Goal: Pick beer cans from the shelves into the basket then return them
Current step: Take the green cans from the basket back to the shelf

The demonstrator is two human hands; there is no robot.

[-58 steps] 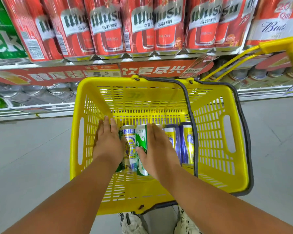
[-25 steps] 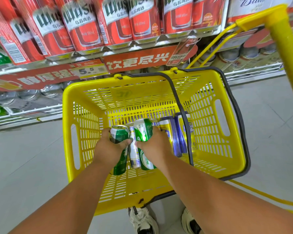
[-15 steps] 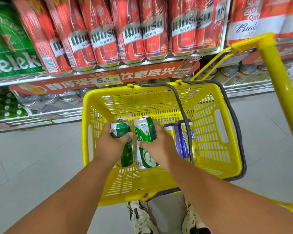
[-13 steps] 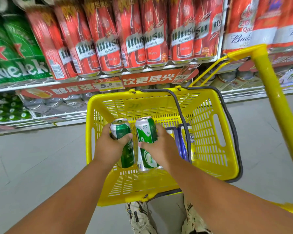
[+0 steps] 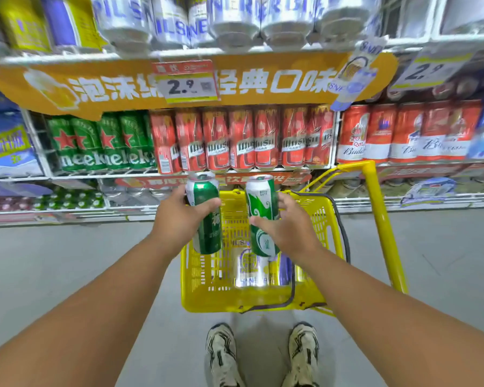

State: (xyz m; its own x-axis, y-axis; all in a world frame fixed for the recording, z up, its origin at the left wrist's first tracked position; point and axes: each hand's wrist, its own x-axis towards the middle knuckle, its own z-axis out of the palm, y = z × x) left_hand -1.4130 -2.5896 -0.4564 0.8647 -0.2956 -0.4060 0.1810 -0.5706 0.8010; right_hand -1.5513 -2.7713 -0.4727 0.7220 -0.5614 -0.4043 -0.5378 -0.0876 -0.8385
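My left hand (image 5: pixel 176 219) grips a dark green beer can (image 5: pixel 207 227), held upright above the yellow basket (image 5: pixel 196 300). My right hand (image 5: pixel 288 233) grips a green and white beer can (image 5: pixel 261 202) beside it, also upright. Both cans are lifted clear of the basket, in front of the shelves. A silver Pilsner can (image 5: pixel 249 270) and a blue and yellow can (image 5: pixel 284 270) lie on the basket's floor.
The basket sits on the grey floor with its yellow trolley handle (image 5: pixel 380 230) rising at the right. Shelves hold green Heineken cans (image 5: pixel 101 141), red Wusu cans (image 5: pixel 241 141), Budweiser cans (image 5: pixel 403 132) and silver Pilsner cans (image 5: pixel 229 20) on top. My shoes (image 5: pixel 224 356) stand below the basket.
Both hands gripped a can each in the basket and have lifted them up and out towards the shelves. The view has tilted up, showing higher shelves.
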